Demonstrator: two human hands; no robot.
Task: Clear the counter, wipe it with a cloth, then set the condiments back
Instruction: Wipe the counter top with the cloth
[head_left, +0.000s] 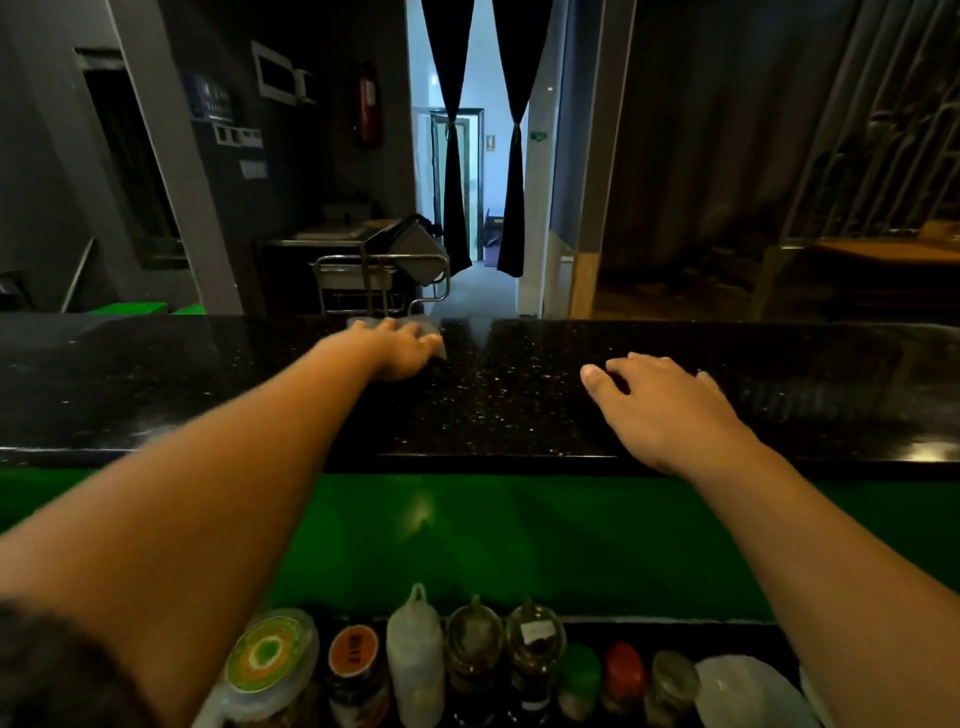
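Observation:
A black speckled stone counter (509, 405) runs across the view. My left hand (400, 351) reaches to its far edge and presses flat on a grey cloth (428, 328), most of which is hidden under the hand. My right hand (670, 410) rests palm down on the counter to the right, fingers spread, holding nothing. Condiments stand in a row on a lower shelf at the bottom: a jar with a green and orange lid (270, 660), a jar with an orange label (356, 670), a white squeeze bottle (415, 654) and two glass jars (475, 660).
A green panel (519, 535) drops from the counter's near edge to the shelf. More small bottles with green (579, 675) and red (623, 675) caps and a white bowl (743, 691) stand at the right. Beyond the counter stand a metal cart (384, 275) and a curtained doorway (478, 156).

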